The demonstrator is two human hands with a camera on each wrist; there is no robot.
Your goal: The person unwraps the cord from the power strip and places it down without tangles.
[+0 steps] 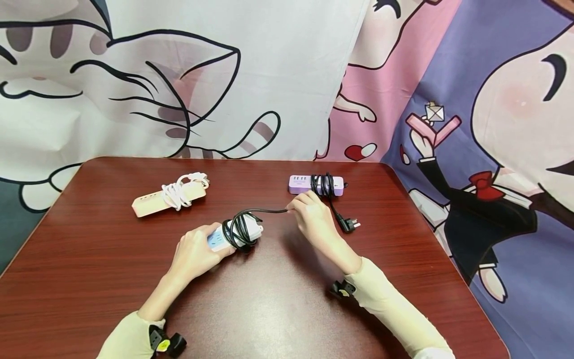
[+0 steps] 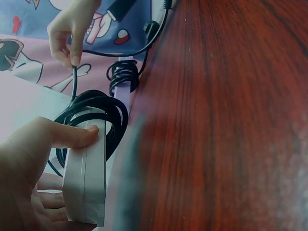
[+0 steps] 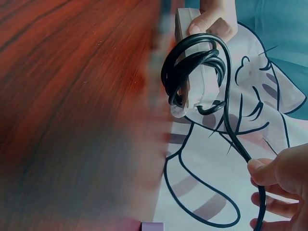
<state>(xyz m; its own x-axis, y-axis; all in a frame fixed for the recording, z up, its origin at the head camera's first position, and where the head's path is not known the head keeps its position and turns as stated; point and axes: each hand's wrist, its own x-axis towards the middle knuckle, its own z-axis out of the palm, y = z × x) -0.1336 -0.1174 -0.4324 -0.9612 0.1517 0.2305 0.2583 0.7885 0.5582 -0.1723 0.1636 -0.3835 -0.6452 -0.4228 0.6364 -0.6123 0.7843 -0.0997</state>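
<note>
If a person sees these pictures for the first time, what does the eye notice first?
Probably the two hands at the table's middle: the left hand grips a white power strip wrapped in black cable, and the right hand pinches that cable's free stretch. Behind them lie a beige power strip at the left and a purple power strip at the right, both cable-wrapped.

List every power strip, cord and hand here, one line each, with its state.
White power strip: gripped at one end, partly wrapped in cord.
Black cord: coiled round the white power strip, free end stretched out.
Left hand: holds the white power strip.
Right hand: pinches the black cord.
Purple power strip: cord-wrapped, plug loose.
Beige power strip: wrapped, untouched.
</note>
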